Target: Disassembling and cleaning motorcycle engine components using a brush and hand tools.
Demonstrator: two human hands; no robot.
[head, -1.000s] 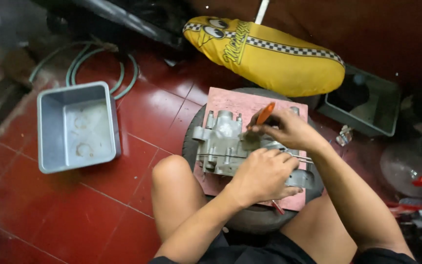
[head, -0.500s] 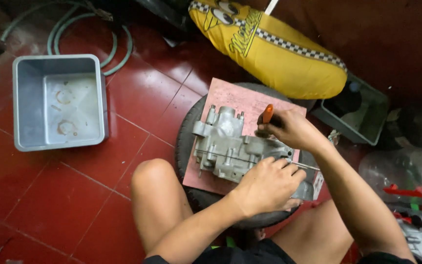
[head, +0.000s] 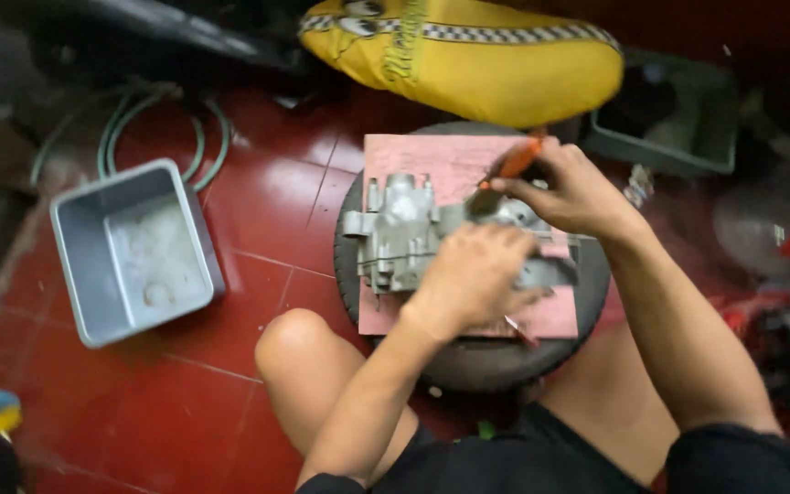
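Under both hands, engine casing point(head: 404, 233) crosswise

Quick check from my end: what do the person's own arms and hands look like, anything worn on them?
Both arms are bare along their whole visible length, with no gloves, watch or rings visible. The left hand and right hand are uncovered. Dark, black-looking short clothing shows at the frame's bottom edge, near the upper arms. The picture is somewhat blurred.

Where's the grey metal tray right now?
In the head view, the grey metal tray sits on the red tiled floor at left, beside the coiled green hose and apart from the tyre.
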